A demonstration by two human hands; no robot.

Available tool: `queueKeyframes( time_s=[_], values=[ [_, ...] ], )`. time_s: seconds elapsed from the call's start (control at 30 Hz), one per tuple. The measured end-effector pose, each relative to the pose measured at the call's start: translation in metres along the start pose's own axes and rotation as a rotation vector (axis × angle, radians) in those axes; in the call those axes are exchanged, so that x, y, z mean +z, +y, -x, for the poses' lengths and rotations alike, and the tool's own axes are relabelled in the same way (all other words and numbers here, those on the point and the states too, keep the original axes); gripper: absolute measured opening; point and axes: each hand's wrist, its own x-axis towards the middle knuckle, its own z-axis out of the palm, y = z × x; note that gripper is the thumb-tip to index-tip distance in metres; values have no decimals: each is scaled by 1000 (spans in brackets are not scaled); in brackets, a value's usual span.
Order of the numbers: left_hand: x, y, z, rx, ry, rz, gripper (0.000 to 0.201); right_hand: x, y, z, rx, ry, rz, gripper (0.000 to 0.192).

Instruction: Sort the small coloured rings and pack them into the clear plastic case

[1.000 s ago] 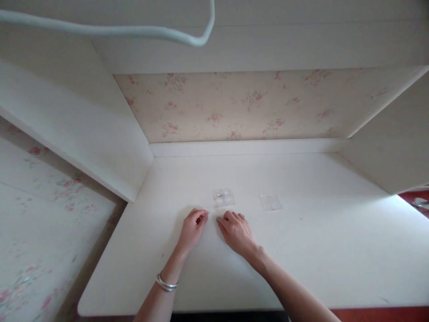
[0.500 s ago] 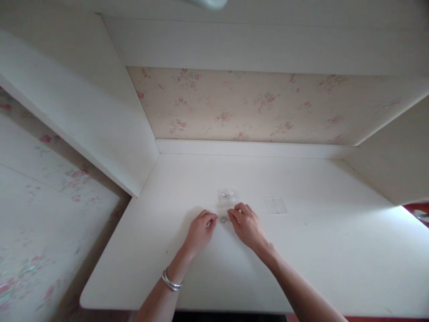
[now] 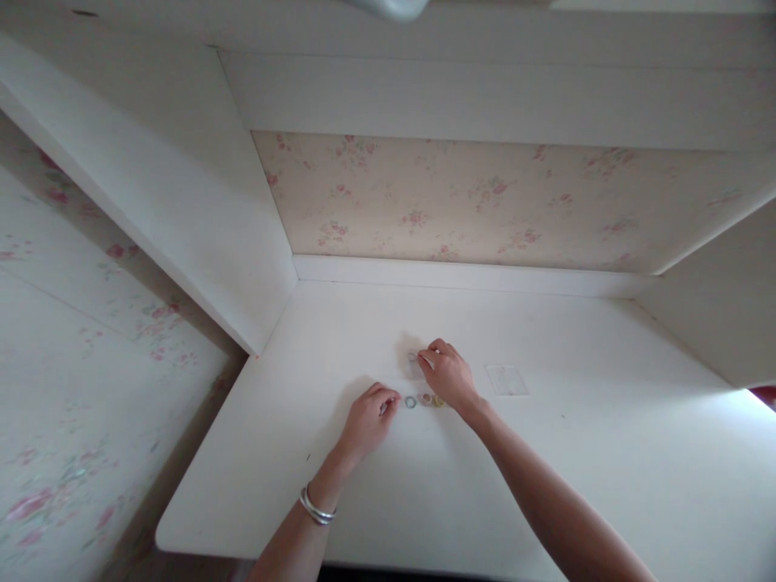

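Observation:
My left hand (image 3: 369,419) rests on the desk, thumb and fingertips pinched together. Whatever it may hold is too small to make out. Just right of those fingertips a greenish ring (image 3: 411,402), a pinkish ring (image 3: 426,399) and a yellow ring (image 3: 439,400) lie in a row. Farther back, my right hand (image 3: 449,378) pinches the right side of a small clear plastic bag (image 3: 415,368). A small round thing shows in that bag, its kind unclear. Part of the bag is hidden behind my right fingers.
A clear square bag or sheet (image 3: 508,380) lies on the white desk (image 3: 582,485) to the right of my hand. White panels (image 3: 200,202) close in the left side and the top. Floral wallpaper (image 3: 461,202) covers the back. A tiny dark speck lies left of my left arm.
My right hand has moved back from the row of rings to the clear bag behind it, uncovering the pinkish and yellow rings. My left hand stays pinched beside the row. The view has shifted slightly.

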Motion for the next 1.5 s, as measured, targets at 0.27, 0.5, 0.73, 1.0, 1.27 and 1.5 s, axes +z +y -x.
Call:
queueKeyframes(
  time_s=[0.27,0.5,0.73,1.0,1.27,1.5],
  values=[
    [1,2,-1,16,-31,-58,20,-7,38,38,173,140,-174,29],
    [4,5,-2,38,-25,-108,21,-3,63,84,359,221,-299,38],
    [10,15,-2,80,-27,-271,21,3,54,113,462,268,-403,42],
    [20,21,-4,142,-55,-422,17,2,55,111,423,221,-454,40],
    [24,26,-7,113,-42,-354,23,-2,56,111,443,238,-483,38],
    [22,26,-18,39,34,-146,24,-2,58,112,445,233,-519,37]
  ],
)
